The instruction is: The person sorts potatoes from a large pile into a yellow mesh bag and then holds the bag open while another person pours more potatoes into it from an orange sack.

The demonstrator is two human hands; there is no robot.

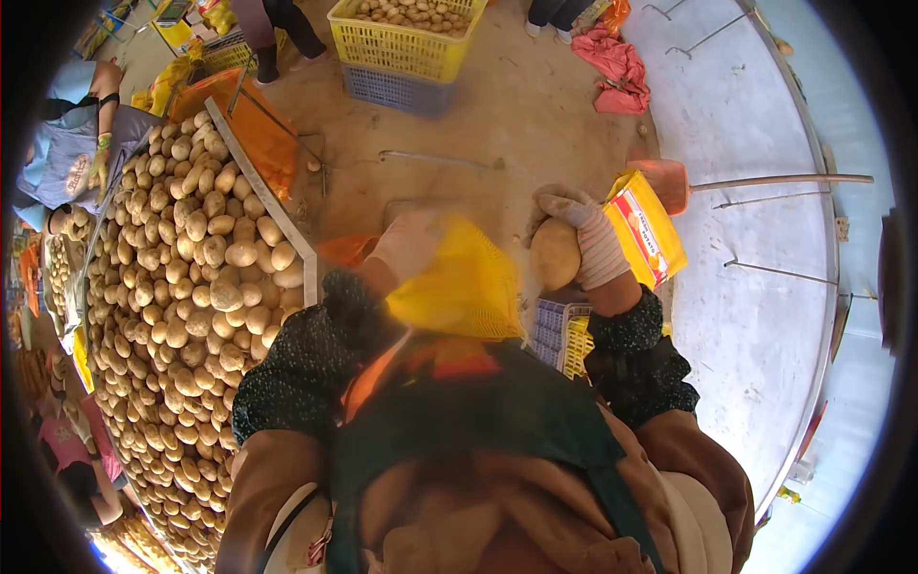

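Potato (555, 253): smooth, tan, oval, gripped in your right hand (595, 244), knit-gloved fingers (574, 206) wrapped over its top, wrist bent inward at chest height. Your left hand (406, 244), also gloved, is closed on the rim of a yellow mesh bag (464, 287); motion blur there. Below the hands, blue and yellow crates (564, 335). To your left, the counter (263, 196) is heaped with potatoes (182, 287). Farther off, a full yellow crate (402, 43) sits on the dirt floor.
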